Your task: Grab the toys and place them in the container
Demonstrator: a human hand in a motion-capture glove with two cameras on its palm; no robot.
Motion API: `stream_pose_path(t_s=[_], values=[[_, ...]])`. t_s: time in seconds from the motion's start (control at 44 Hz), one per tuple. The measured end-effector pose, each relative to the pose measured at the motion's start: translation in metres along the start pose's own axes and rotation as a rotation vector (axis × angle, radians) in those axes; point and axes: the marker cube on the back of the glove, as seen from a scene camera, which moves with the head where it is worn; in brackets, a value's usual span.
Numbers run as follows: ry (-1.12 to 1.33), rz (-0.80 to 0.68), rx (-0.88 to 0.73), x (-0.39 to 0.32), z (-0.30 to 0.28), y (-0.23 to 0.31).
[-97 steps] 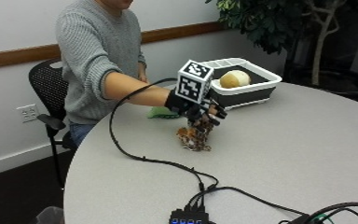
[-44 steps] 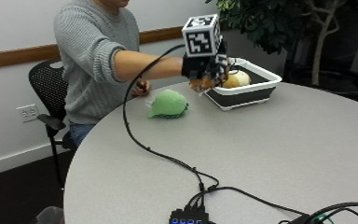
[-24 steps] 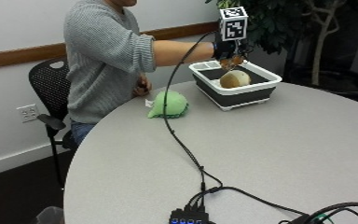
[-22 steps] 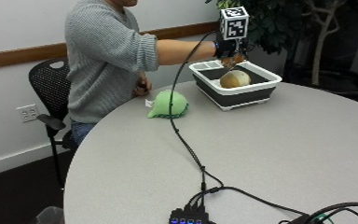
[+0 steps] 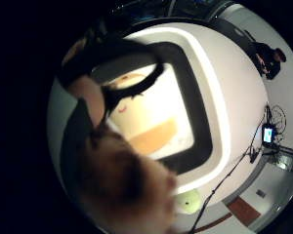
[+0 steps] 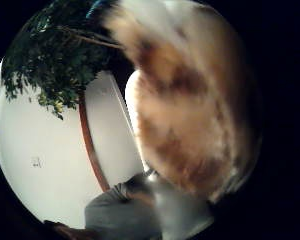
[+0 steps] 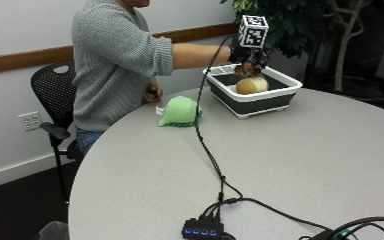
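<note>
One toy, a brown furry one, is in your gloved right hand, with the fingers curled around it, directly above the container. A round tan toy already lies inside the container, and a green plush toy waits on the table just beside the container, on your side. From the palm views the fur fills much of the picture, and the container's opening is under the hand. To do this step well, I think you should lower the hand a little toward the free floor beside the tan toy before you release, so the furry toy does not bounce over the rim. Then go for the green one.
</note>
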Motion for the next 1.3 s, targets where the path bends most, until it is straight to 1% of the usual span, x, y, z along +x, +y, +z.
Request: stream_pose_path(t_s=[0.045,0.091,0.182,0.386,0.545,0.659,0.795,0.886,0.977,1.068,1.181,1.295], values=[[-0.068,-0.061,-0.006,-0.008,-0.002,0.002],[-0.076,-0.081,-0.003,-0.009,-0.005,0.004],[-0.066,-0.089,0.009,-0.007,-0.01,0.008],[-0.16,-0.094,0.04,-0.001,-0.027,0.019],[-0.135,-0.126,0.086,0.005,-0.052,0.033],[-0.107,-0.148,0.09,0.017,-0.057,0.042],[-0.093,-0.109,0.084,0.036,-0.054,0.055],[-0.061,-0.122,0.08,0.069,-0.052,0.081],[0.087,-0.055,0.079,0.126,-0.044,0.122],[-0.04,-0.101,0.054,0.151,-0.027,0.176],[-0.014,0.007,0.031,0.182,0.004,0.222],[-0.047,0.033,0.009,0.189,0.026,0.244]])
